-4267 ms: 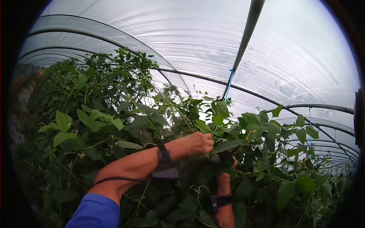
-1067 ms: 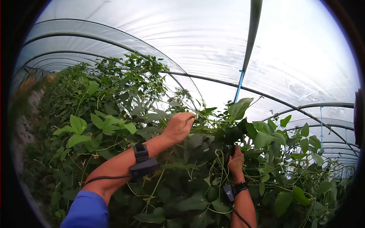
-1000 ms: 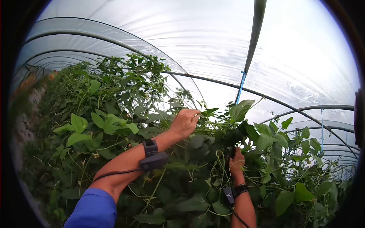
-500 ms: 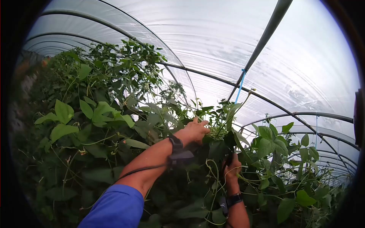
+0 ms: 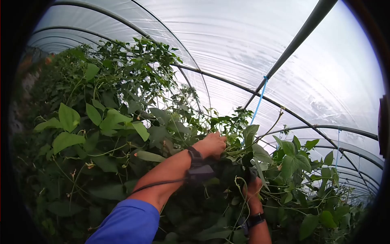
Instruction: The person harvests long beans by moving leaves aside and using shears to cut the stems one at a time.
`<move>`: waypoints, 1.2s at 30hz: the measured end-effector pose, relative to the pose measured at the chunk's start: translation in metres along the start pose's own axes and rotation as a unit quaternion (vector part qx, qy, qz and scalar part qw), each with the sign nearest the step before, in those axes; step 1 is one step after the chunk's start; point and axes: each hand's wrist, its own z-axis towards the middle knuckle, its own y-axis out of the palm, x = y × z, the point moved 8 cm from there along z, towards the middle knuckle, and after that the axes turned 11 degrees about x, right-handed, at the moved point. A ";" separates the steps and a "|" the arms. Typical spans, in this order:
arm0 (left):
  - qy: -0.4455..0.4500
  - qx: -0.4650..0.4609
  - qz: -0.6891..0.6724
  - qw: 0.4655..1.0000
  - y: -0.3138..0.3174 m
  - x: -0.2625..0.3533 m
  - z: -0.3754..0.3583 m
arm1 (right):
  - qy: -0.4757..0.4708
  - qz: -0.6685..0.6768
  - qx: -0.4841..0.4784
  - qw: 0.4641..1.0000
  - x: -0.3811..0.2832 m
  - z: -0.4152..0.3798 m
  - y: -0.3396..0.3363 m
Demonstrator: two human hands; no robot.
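Note:
My left hand point(image 5: 213, 145) reaches in from the left at the top of the leafy climbing vines point(image 5: 233, 152). Its fingers are curled in among the thin green stems and look closed on them. Lower and to the right, my right hand point(image 5: 253, 188) is raised among the leaves, its fingers bent and partly hidden. A dark shape by its fingertips is too shaded to name. Pale green leaves point(image 5: 261, 153) hang just above this hand. A long bare vine tip point(image 5: 274, 124) sticks up to the right of my left hand.
Dense foliage point(image 5: 93, 175) fills the left and lower view. Blue twine point(image 5: 258, 101) runs down from a metal pipe point(image 5: 298, 38) under the plastic greenhouse roof point(image 5: 227, 36). Both wrists wear dark straps; a black box with a cable point(image 5: 199, 172) hangs at the left one.
My left hand has moved slightly right and down, and its fingers have curled in more. My right hand has shifted slightly right and down. The vine tip leans further right.

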 end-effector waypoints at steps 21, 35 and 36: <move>-0.088 0.123 -0.010 0.988 -0.043 0.028 -0.047 | -0.047 -0.141 -0.046 0.988 -0.148 0.170 -0.081; -0.103 0.148 0.006 0.984 -0.045 0.035 -0.055 | 0.025 -0.350 -0.272 0.896 -0.065 0.154 0.093; -0.104 0.146 0.006 0.984 -0.046 0.034 -0.057 | 0.031 -0.353 -0.266 0.896 -0.064 0.157 0.094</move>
